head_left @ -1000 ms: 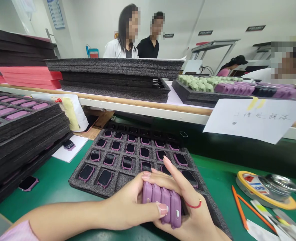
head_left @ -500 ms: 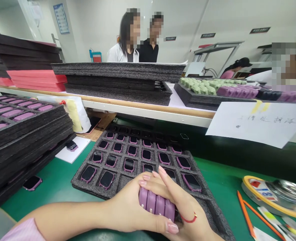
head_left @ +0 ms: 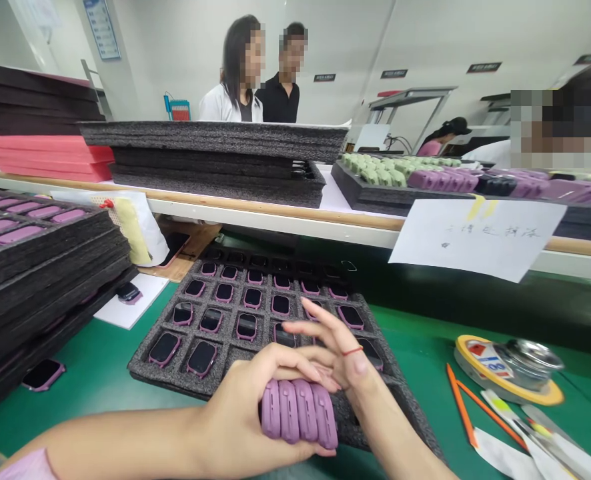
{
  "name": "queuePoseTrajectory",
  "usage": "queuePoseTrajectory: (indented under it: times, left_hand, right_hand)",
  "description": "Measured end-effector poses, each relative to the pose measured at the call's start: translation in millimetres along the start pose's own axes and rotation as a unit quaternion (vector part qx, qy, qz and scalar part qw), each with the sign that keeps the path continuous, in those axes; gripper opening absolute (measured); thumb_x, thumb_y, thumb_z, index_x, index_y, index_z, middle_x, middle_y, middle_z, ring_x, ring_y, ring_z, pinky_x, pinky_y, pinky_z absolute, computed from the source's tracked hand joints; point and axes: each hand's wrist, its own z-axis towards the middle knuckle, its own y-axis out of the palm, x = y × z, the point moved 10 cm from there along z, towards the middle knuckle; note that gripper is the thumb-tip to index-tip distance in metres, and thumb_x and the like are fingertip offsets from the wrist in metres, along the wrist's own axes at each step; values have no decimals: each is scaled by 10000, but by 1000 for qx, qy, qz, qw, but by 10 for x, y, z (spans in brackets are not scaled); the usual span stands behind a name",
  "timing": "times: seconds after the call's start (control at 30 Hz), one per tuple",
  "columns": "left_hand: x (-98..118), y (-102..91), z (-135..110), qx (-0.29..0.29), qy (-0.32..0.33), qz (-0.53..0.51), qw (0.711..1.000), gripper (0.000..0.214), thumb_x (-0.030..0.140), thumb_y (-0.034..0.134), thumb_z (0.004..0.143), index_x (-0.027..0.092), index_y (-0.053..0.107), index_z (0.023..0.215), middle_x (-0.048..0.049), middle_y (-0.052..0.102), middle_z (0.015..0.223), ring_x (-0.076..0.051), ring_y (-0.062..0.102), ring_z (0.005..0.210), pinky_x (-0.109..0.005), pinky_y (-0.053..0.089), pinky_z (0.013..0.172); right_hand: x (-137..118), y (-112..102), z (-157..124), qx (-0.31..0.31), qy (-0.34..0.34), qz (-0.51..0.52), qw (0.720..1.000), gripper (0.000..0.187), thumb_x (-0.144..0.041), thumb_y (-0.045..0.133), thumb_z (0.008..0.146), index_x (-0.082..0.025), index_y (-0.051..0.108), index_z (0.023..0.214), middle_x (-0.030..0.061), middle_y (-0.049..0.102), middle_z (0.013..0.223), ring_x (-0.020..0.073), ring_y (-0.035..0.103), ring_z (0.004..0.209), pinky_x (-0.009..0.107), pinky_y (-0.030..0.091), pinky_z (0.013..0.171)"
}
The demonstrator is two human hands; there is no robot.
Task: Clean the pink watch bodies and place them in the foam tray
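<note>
My left hand [head_left: 248, 413] is wrapped round a row of several purple smartwatch cases [head_left: 298, 413], pressed side by side with their slotted edges toward me. My right hand [head_left: 343, 353], with a red string at the wrist, is just behind the row. Its fingers are stretched out and apart; whether its palm touches the cases or my left fingertips is hard to tell. Beneath both hands lies a black foam tray [head_left: 143, 367] with purple-framed, dark-screened smartwatches [head_left: 203, 358] in its pockets. My hands hide part of the front rows.
Stacked foam trays [head_left: 50, 267] stand at left, with a loose smartwatch [head_left: 44, 375] beside them. A tape roll [head_left: 508, 370], orange sticks [head_left: 460, 407] and white strips lie at right. Above, a shelf edge [head_left: 275, 223] carries foam and a hanging paper [head_left: 478, 237]. Several people are beyond it.
My right hand has come off the front of the row and lifted behind it, fingers spreading. The cases have turned so their slotted edges show. The whole view has shifted slightly.
</note>
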Motion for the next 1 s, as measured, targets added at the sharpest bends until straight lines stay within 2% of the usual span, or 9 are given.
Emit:
queuePoseTrajectory:
  times: [0.17, 0.4, 0.47, 0.57, 0.63, 0.73, 0.83, 0.9, 1.0]
  left_hand:
    - [-24, -4, -24, -2, -13, 38, 999, 402, 202, 805, 787, 223, 568, 1111, -62, 740, 1170, -207, 716, 1080, -290, 533, 969]
    - [80, 56, -48, -47, 89, 99, 990, 381, 351, 645, 936, 217, 551, 1281, -123, 676, 1246, -258, 594, 1237, -403, 384, 1127]
    - [76, 14, -35, -33, 88, 99, 991, 557, 319, 723, 874, 224, 487, 1370, -145, 592, 1358, -293, 450, 1377, -451, 300, 1180]
    - [-172, -34, 18, -8, -45, -37, 998, 1129, 300, 962, 563, 246, 321, 1491, -168, 431, 1498, -345, 343, 1443, -505, 251, 1197]
    - [-415, 78, -5, -14, -175, -196, 965, 1167, 351, 992, 490, 225, 365, 1467, -169, 518, 1399, -326, 507, 1309, -485, 373, 1113]
    - [-646, 256, -89, -7, -300, -353, 886, 717, 386, 948, 602, 140, 619, 1190, -87, 681, 984, -209, 678, 920, -338, 515, 846]
    - [-724, 301, -112, 10, -318, -440, 839, 512, 402, 898, 688, 111, 688, 1054, -89, 710, 881, -181, 705, 779, -245, 499, 661]
    - [-699, 313, -100, -1, -298, -490, 819, 460, 404, 866, 735, 104, 710, 1048, -123, 733, 980, -205, 730, 843, -228, 504, 638]
    - [-655, 335, -106, -22, -282, -530, 799, 426, 355, 846, 772, 70, 724, 1066, -138, 738, 1039, -206, 730, 929, -239, 539, 734]
  right_hand:
    - [213, 185, -31, -76, 66, 37, 994, 861, -788, 443, 881, -266, 306, 1551, 53, 738, 892, 279, 747, 908, 475, 588, 885]
    - [7, 219, -90, -22, 9, 14, 1000, 1076, -500, 902, 652, -295, 333, 1542, 106, 693, 1277, 281, 737, 1070, 373, 620, 897]
    - [-140, 177, -106, 4, -40, -76, 996, 1080, -383, 892, 693, -282, 275, 1574, 110, 690, 1299, 278, 745, 1056, 363, 630, 894]
    - [-340, 156, -151, 36, -134, -219, 966, 1053, -247, 801, 785, -305, 150, 1610, 71, 748, 1186, 255, 760, 1011, 355, 643, 880]
    - [-413, 203, -186, 39, -197, -283, 938, 983, -203, 718, 850, -323, 115, 1617, 63, 739, 1211, 247, 730, 1096, 370, 619, 944]
    - [-403, 268, -168, 14, -220, -318, 922, 955, -166, 688, 848, -300, 139, 1618, 84, 703, 1287, 246, 698, 1162, 392, 595, 989]
    - [-426, 194, -91, -8, -165, -293, 942, 870, -155, 792, 746, -303, 390, 1503, 69, 723, 1248, 236, 720, 1116, 353, 616, 941]
    - [-560, 92, -69, 2, -153, -270, 951, 557, -176, 830, 710, -294, 618, 1211, 50, 756, 1168, 230, 752, 1033, 313, 637, 869]
    - [-766, 15, -64, 12, -170, -276, 946, 144, -219, 808, 740, -258, 676, 784, 56, 785, 1064, 250, 778, 926, 320, 652, 790]
